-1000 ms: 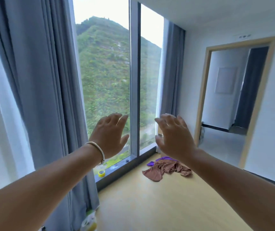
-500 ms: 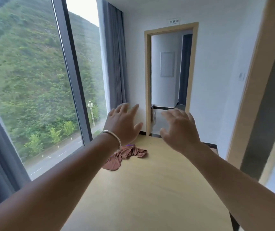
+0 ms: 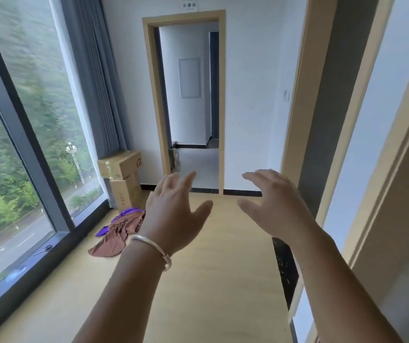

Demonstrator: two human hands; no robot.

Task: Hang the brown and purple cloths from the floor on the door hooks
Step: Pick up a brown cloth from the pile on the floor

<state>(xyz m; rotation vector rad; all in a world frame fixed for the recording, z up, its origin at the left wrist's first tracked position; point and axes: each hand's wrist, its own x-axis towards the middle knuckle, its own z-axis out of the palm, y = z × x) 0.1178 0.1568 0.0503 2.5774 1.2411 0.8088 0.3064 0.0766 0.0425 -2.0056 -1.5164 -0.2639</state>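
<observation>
A brown cloth [image 3: 116, 233] lies crumpled on the wooden floor by the window, with a purple cloth [image 3: 128, 212] partly under it. My left hand [image 3: 173, 214], a silver bangle on its wrist, is stretched forward with spread fingers and holds nothing; it covers the cloths' right edge in the view. My right hand [image 3: 270, 204] is held out beside it, fingers loosely spread, also holding nothing. Both hands are in the air, well above the cloths. No door hooks are visible.
Stacked cardboard boxes [image 3: 121, 177] stand in the corner behind the cloths. A large window [image 3: 20, 144] and grey curtain [image 3: 97, 82] run along the left. An open doorway [image 3: 191, 107] lies straight ahead; a door frame [image 3: 322, 120] rises on the right. Scissors [image 3: 43, 250] lie on the sill.
The view has swung right and moved forward: the doorway is now centred, the boxes have come into view, and the cloths sit nearer, at lower left. Both hands stay raised and spread.
</observation>
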